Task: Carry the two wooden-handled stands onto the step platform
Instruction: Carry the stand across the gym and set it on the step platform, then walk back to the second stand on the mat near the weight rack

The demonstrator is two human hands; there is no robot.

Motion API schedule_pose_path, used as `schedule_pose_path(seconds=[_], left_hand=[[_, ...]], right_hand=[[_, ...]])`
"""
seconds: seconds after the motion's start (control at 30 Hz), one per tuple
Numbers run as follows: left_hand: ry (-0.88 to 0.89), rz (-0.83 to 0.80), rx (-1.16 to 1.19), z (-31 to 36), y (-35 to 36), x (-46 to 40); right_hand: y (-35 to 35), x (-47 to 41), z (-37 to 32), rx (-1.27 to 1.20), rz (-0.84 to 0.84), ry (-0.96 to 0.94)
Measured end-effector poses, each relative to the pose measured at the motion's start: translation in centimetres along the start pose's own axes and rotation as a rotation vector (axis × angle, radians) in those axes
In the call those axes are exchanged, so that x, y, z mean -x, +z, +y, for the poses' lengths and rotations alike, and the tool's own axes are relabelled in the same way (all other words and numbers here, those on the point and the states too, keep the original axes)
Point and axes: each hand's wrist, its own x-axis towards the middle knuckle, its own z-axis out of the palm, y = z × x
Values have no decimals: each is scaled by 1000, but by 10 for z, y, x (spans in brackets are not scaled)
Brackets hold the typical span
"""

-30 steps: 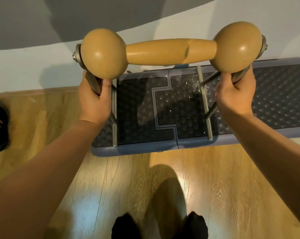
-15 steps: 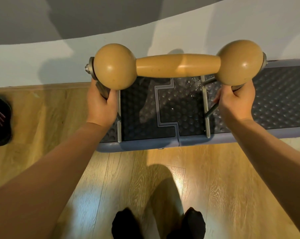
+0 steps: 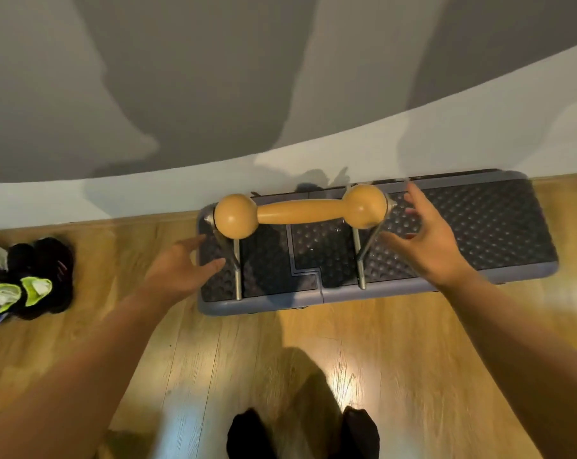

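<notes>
Now the wooden-handled stand (image 3: 300, 212), a tan bar with a round knob at each end carried on bent grey metal legs, sits on the left half of the step platform (image 3: 479, 226), a long low block with a dark studded rubber top and a grey-blue rim. Its two straight metal feet lie flat on the studded surface, reaching toward the platform's near edge. Only this one stand shows in the head view.

Both hands are free of it. The left hand (image 3: 181, 270) hovers just beside the stand's left leg, over the platform's left end, fingers spread and relaxed, holding nothing. The right hand (image 3: 423, 240) hangs just to the right of the right knob and leg, fingers splayed wide, also holding nothing; it is a little blurred.

The platform lies on a light wooden plank floor (image 3: 214, 359), its far side against a white and grey wall (image 3: 181, 94). Well apart to the left, a pile of dark shoes with lime-green parts (image 3: 28, 283) rests on the floor. At the bottom edge, two feet in black socks (image 3: 300, 435) stand on the planks.
</notes>
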Motion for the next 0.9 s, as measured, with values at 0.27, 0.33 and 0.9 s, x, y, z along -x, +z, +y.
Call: schedule_pose_path(seconds=[0.27,0.33,0.9], left_hand=[[175,291,218,99,-107,74],[263,281,381,130,-126,92],[786,550,546,408,-467,339]], right_hand=[[-69,25,-116,-36,-11,-178],[-85,34,-149,-53,10,-223],[-308,130,-567,-208,76,-798]])
